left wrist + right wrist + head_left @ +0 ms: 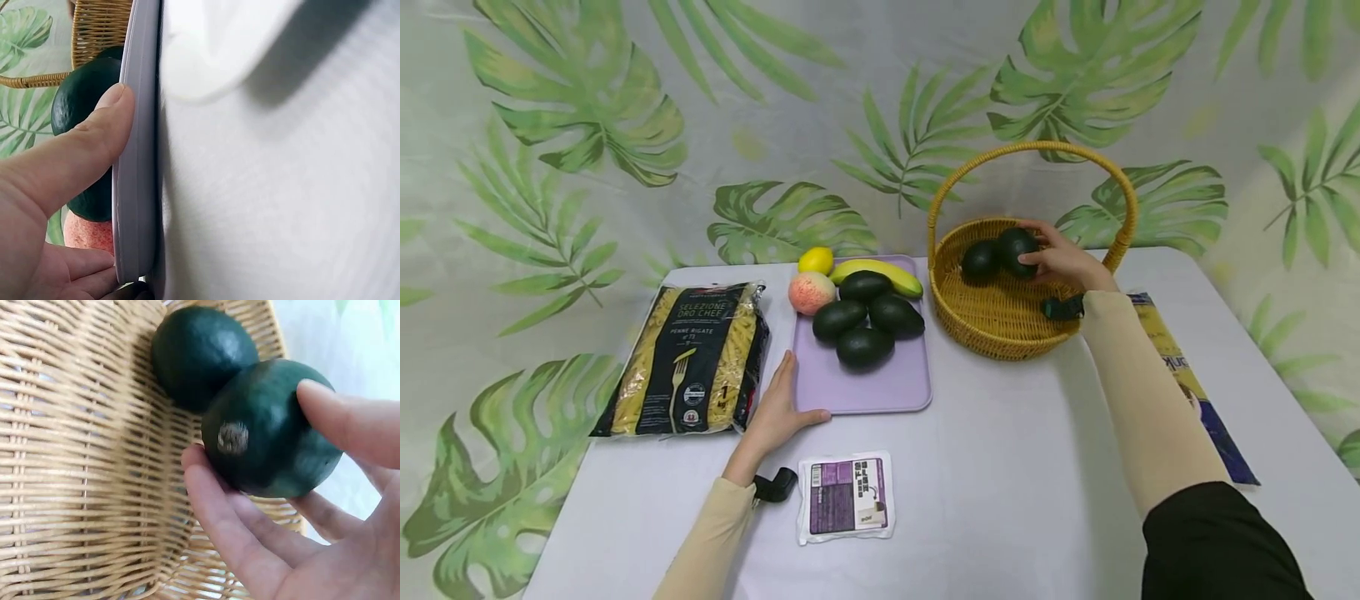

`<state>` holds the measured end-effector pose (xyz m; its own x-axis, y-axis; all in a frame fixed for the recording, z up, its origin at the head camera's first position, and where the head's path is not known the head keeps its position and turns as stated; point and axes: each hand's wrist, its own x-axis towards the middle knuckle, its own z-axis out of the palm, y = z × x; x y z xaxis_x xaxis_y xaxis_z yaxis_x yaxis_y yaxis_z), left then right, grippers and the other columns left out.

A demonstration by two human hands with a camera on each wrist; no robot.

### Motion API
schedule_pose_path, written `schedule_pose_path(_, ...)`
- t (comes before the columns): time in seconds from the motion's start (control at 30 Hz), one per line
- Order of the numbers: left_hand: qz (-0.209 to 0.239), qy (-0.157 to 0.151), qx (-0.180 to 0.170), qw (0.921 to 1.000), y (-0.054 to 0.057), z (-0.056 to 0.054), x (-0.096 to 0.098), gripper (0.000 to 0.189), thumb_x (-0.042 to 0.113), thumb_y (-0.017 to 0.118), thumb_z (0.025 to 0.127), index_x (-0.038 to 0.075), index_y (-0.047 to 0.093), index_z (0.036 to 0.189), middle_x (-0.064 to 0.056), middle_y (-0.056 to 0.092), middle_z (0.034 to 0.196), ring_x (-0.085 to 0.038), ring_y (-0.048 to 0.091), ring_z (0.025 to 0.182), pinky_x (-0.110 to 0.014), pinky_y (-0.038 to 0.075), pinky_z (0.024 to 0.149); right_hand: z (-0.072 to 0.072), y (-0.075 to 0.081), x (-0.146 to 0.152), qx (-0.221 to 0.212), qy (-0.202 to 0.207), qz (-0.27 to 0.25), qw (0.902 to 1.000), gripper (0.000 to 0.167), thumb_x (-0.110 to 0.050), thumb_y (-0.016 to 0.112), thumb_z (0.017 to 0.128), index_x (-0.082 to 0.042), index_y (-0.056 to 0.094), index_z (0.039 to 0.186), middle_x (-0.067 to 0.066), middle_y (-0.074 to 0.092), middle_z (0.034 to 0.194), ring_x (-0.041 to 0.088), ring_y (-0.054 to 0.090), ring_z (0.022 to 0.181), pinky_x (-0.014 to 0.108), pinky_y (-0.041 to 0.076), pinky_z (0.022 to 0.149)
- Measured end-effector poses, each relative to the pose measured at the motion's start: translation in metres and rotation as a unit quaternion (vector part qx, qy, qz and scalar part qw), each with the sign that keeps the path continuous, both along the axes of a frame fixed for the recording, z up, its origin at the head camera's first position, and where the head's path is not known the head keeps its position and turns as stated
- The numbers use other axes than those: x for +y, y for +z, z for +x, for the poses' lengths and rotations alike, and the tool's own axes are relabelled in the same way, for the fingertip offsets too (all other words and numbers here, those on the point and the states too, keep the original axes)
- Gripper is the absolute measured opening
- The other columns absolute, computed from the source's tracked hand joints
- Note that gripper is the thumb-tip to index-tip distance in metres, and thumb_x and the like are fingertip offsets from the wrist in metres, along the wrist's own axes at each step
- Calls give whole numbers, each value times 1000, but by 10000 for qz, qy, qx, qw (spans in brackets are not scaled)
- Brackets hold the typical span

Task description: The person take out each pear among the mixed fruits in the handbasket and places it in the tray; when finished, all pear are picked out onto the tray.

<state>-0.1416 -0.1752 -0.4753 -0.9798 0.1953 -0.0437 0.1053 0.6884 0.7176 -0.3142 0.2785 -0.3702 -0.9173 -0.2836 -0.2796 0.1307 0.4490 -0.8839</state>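
Inside the wicker basket (992, 321), my right hand (1063, 258) holds a dark green avocado (269, 428), thumb on one side and fingers round the other. A second avocado (203, 357) lies against it in the basket. My left hand (778, 412) rests at the near left corner of the lilac tray (820, 392), thumb along the near rim and fingers spread along the left side. On the tray, several avocados (865, 348) sit in a cluster, with a peach (812, 293), a lemon (816, 260) and a banana (880, 273) behind and beside them.
A bag of penne pasta (688, 358) lies left of the tray. In front of the tray is a white and purple packet (847, 497). A yellow and blue bag (1195, 392) lies at the right, partly behind my right arm. The basket's tall handle (1037, 147) arches above it.
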Motion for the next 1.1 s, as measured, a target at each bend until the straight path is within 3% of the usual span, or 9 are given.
schedule_pose_path(0.07, 14, 3, -1, 10000, 0, 0, 0, 115, 30, 83, 74, -11, 4, 148, -27, 2, 155, -39, 7, 142, -47, 11, 115, -2, -3, 1, -43, -68, 1, 10000, 71, -6, 45, 101, -15, 0, 155, 23, -8, 155, 46, 44, 116, 59, 40, 97)
schedule_pose_path(0.17, 24, 12, 12, 10000, 1, 1, 0, 115, 30, 83, 74, -11, 4, 148, -28, 3, 155, -39, 7, 142, -47, 11, 115, -4, -9, 4, -32, -97, 64, 9999, 70, -4, 45, 100, -13, 1, 155, 24, -11, 155, 50, 31, 128, 60, 40, 96)
schedule_pose_path(0.43, -36, 48, 51, 10000, 1, 1, 1, 115, 29, 83, 74, -12, 5, 148, -28, 4, 155, -40, 9, 141, -48, 13, 114, -5, -21, 6, 73, 79, 445, 9989, 68, 1, 44, 99, -5, 4, 153, 29, -8, 154, 52, 25, 130, 61, 41, 94)
schedule_pose_path(0.6, -60, 51, 56, 10000, 1, 1, 1, 115, 29, 83, 74, -11, 5, 148, -28, 4, 155, -39, 9, 142, -47, 12, 115, -5, -25, 7, 119, 230, 616, 9978, 70, 4, 44, 97, -6, 4, 154, 29, -5, 154, 52, 28, 128, 61, 40, 94)
schedule_pose_path(0.77, -30, 52, 114, 9999, 1, 1, 1, 115, 28, 84, 74, -12, 5, 148, -28, 4, 155, -40, 9, 141, -47, 13, 114, 1, -14, 4, 231, 337, 914, 9950, 71, 3, 46, 96, -6, 7, 154, 27, -3, 155, 51, 19, 134, 63, 35, 98)
schedule_pose_path(0.93, 31, 31, 109, 9999, 1, 1, 1, 115, 27, 84, 73, -12, 5, 148, -29, 4, 154, -40, 9, 141, -47, 13, 114, 8, 2, 0, 814, 551, 1281, 9869, 66, 3, 49, 95, 1, 14, 151, 28, 3, 155, 48, 7, 138, 64, 19, 106)
schedule_pose_path(1.1, 54, 47, 93, 9999, 1, 1, 1, 116, 27, 84, 73, -12, 5, 148, -29, 4, 155, -40, 8, 142, -47, 12, 115, 16, 11, 0, 936, 609, 869, 9899, 63, -7, 51, 98, -2, 17, 152, 27, 13, 154, 47, 14, 138, 63, 23, 105)
